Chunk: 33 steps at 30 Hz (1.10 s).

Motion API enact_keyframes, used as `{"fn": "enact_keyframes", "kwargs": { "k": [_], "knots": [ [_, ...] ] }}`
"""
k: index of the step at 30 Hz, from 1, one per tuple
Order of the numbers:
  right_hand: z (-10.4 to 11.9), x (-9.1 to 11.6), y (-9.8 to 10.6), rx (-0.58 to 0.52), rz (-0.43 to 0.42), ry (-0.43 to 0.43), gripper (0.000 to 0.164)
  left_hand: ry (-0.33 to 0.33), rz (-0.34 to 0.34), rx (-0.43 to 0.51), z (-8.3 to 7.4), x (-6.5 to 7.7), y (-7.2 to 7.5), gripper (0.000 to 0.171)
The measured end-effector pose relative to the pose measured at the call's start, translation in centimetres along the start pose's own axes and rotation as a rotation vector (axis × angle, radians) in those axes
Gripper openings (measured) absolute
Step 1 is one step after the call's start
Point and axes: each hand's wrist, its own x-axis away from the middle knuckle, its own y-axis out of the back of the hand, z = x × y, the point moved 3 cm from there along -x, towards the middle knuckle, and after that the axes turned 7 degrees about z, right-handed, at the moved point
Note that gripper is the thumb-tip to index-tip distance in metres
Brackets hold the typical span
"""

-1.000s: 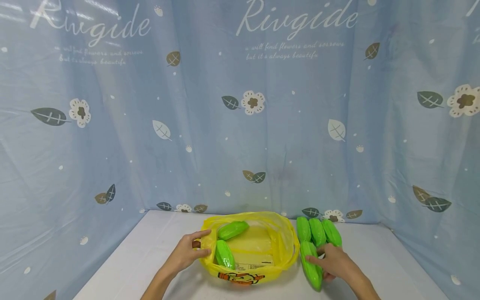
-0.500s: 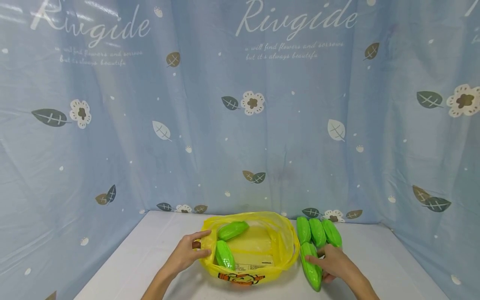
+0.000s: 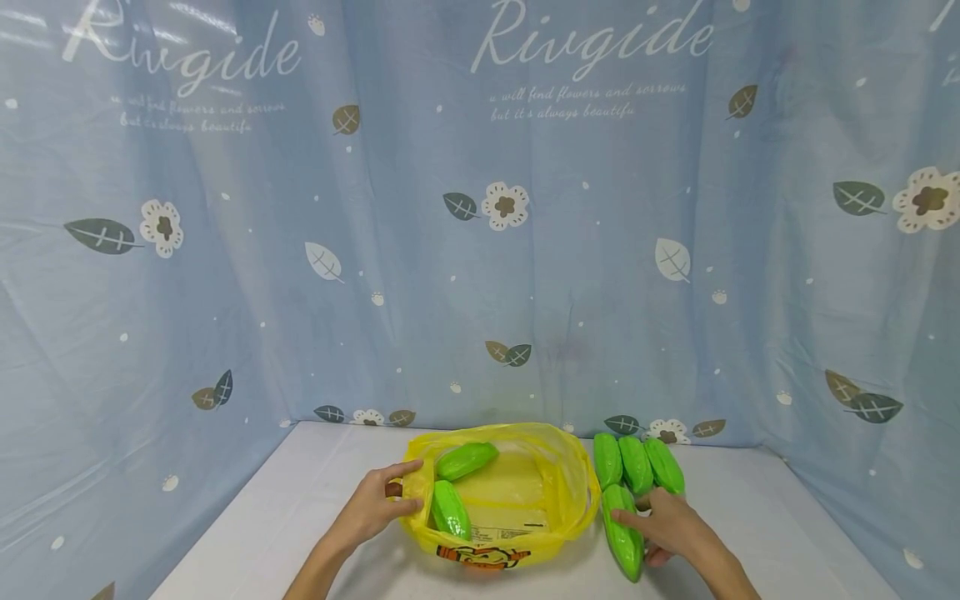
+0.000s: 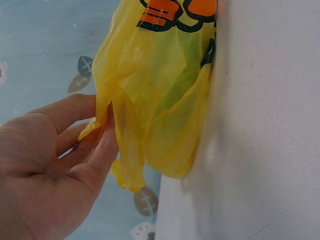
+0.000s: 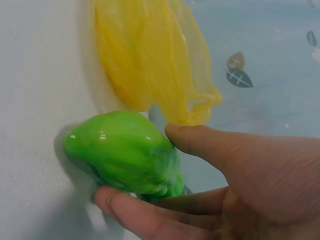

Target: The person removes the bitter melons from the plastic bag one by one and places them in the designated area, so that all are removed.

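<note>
A yellow plastic bag [image 3: 517, 546] sits with its mouth held wide on the white table. My left hand [image 3: 375, 502] pinches its left side; in the left wrist view, the fingers [image 4: 102, 150] go in behind the bag's gathered handle [image 4: 127, 135]. Inside lie two glossy green gourd-like vegetables, one at the back [image 3: 467, 459] and one along the left wall [image 3: 450, 510]. To the right of the bag, my right hand [image 3: 671, 523] grips another green gourd-like vegetable [image 3: 622, 533], thumb on one side and fingers on the other. It lies lengthwise, close over the table [image 5: 40, 175].
Three more green gourds [image 3: 635, 465] lie side by side just behind the right hand, near the bag's right wall. A blue printed curtain [image 3: 480, 292] encloses the white table [image 3: 780, 533] at the back and both sides.
</note>
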Motion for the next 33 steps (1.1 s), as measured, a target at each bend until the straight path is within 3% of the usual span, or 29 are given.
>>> {"fn": "enact_keyframes", "kwargs": {
  "k": [12, 18, 26, 33],
  "knots": [
    [0.0, 0.1, 0.3, 0.010, 0.026, -0.027, 0.086, 0.007, 0.003, 0.032, -0.3, 0.2, 0.0, 0.064],
    [0.2, 0.3, 0.3, 0.015, 0.020, -0.024, 0.081, 0.023, -0.004, 0.019, -0.2, 0.1, 0.0, 0.064],
    [0.7, 1.0, 0.6, 0.045, -0.030, -0.011, 0.077, 0.027, -0.014, 0.006, -0.2, 0.1, 0.1, 0.065],
    [1.4, 1.4, 1.2, 0.150, -0.077, 0.004, 0.077, 0.020, -0.009, 0.010, -0.2, 0.0, 0.1, 0.065]
  ]
}}
